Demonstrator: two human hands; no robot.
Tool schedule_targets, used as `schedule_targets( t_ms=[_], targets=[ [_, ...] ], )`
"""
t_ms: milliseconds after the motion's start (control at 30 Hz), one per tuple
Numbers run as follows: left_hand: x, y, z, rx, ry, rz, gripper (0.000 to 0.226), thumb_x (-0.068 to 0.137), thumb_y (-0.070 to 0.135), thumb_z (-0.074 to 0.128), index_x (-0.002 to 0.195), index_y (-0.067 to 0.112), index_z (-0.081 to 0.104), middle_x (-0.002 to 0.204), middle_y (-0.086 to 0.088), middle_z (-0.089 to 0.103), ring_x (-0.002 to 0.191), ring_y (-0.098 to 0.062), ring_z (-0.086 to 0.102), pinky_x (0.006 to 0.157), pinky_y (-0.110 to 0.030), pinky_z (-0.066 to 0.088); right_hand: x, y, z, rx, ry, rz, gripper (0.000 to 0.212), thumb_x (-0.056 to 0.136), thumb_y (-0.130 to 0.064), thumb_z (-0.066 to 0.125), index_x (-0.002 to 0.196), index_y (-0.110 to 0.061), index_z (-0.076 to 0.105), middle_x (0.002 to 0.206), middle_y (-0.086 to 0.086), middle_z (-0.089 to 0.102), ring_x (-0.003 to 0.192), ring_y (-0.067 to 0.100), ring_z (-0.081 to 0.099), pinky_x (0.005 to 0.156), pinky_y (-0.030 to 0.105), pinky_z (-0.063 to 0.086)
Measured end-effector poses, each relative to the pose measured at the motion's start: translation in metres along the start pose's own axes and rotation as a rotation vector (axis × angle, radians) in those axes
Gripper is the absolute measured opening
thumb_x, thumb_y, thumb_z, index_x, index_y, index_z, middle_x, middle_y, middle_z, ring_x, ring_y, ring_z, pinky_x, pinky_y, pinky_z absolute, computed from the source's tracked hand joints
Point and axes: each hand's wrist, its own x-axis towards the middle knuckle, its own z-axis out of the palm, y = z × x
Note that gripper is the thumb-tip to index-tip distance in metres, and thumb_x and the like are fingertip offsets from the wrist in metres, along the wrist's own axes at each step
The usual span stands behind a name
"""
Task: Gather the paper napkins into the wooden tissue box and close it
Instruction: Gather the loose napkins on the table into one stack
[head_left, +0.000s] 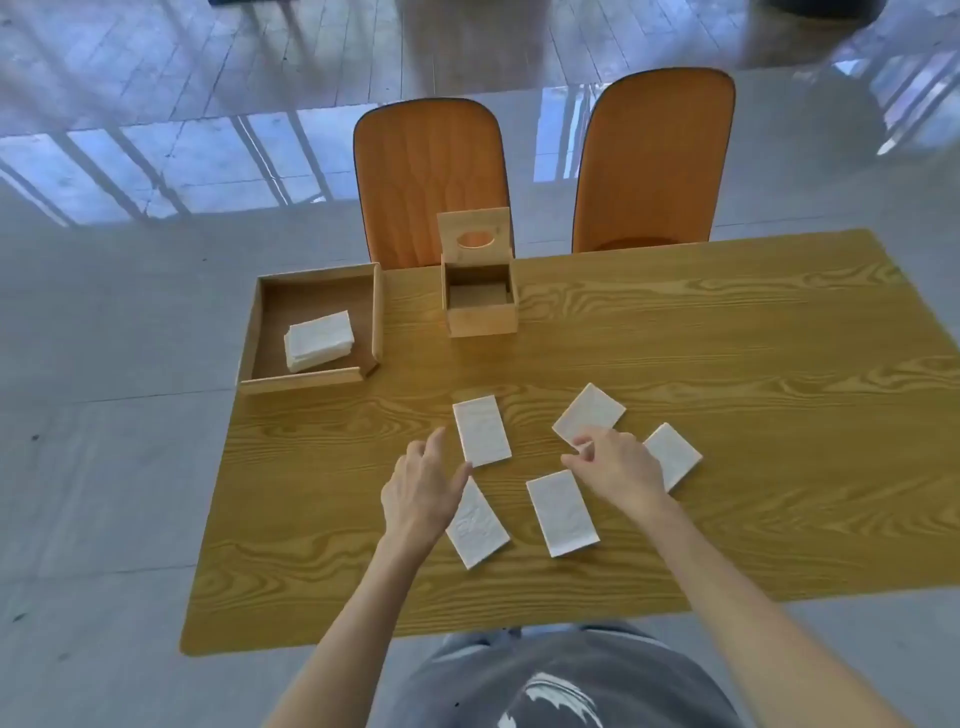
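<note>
Several white folded paper napkins lie scattered on the wooden table (727, 364): one at the centre (481, 430), one right of it (589, 413), one at far right (675, 454), one near me (562, 512), one under my left hand (478, 527). The wooden tissue box (480, 306) stands at the back with its lid (474, 236) raised upright; its inside looks bare. My left hand (421, 493) hovers open beside the centre napkin. My right hand (615, 465) has its fingers over the lower corner of the right napkin, holding nothing that I can see.
A wooden tray (376, 312) at the back left holds a stack of napkins (318, 340). Two orange chairs (431, 176) (652, 156) stand behind the table's far edge. The table's near edge is close to my body.
</note>
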Motion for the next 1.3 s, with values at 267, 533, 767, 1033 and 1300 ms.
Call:
schedule_targets(
  t_ms=[267, 533, 767, 1033, 1300],
  targets=[
    [-0.022, -0.017, 0.038, -0.061, -0.086, -0.278, 0.079, 0.091, 0.057, 0.055, 0.154, 0.019, 0.026, 0.135, -0.012, 0.052, 0.119, -0.03, 0.057, 0.078, -0.039, 0.047, -0.008, 0.018, 0.045, -0.017, -0.005, 0.164, 0.05, 0.084, -0.049, 0.071, 0.125, -0.022, 0.06, 0.111, -0.001, 0.069, 0.105, 0.021, 0.064, 0.078, 0.034, 0.051],
    [-0.03, -0.017, 0.055, -0.093, -0.081, -0.355, 0.079, 0.09, 0.056, 0.06, 0.151, 0.015, 0.031, 0.135, -0.012, 0.05, 0.121, -0.03, 0.054, 0.077, -0.038, 0.046, -0.013, 0.019, 0.065, -0.039, 0.007, 0.231, 0.051, 0.08, -0.052, 0.074, 0.116, -0.019, 0.06, 0.115, 0.003, 0.062, 0.103, 0.025, 0.063, 0.074, 0.033, 0.047],
    [-0.028, -0.023, 0.065, -0.245, -0.056, -0.399, 0.052, 0.085, 0.048, 0.071, 0.125, 0.021, 0.051, 0.122, -0.006, 0.052, 0.107, -0.026, 0.059, 0.071, -0.035, 0.047, -0.01, 0.02, 0.068, 0.048, 0.032, 0.176, 0.029, 0.086, -0.032, 0.071, 0.111, -0.018, 0.064, 0.109, 0.003, 0.07, 0.098, 0.024, 0.065, 0.07, 0.031, 0.047],
    [-0.025, -0.03, 0.071, -0.492, 0.025, -0.398, 0.039, 0.084, 0.027, 0.076, 0.115, 0.02, 0.054, 0.1, 0.002, 0.067, 0.087, -0.018, 0.065, 0.068, -0.029, 0.045, 0.0, 0.017, 0.069, 0.491, -0.011, 0.04, 0.023, 0.086, -0.024, 0.075, 0.106, -0.013, 0.073, 0.095, -0.003, 0.074, 0.091, 0.011, 0.068, 0.077, 0.019, 0.052],
    [-0.024, -0.042, 0.071, -0.769, 0.027, -0.434, 0.042, 0.087, 0.026, 0.075, 0.126, 0.021, 0.058, 0.097, 0.002, 0.075, 0.085, -0.012, 0.07, 0.079, -0.03, 0.055, -0.002, -0.016, 0.083, 0.93, -0.28, 0.126, 0.02, 0.085, -0.017, 0.077, 0.103, -0.012, 0.07, 0.097, 0.005, 0.077, 0.088, 0.017, 0.074, 0.066, 0.026, 0.06]
  ],
)
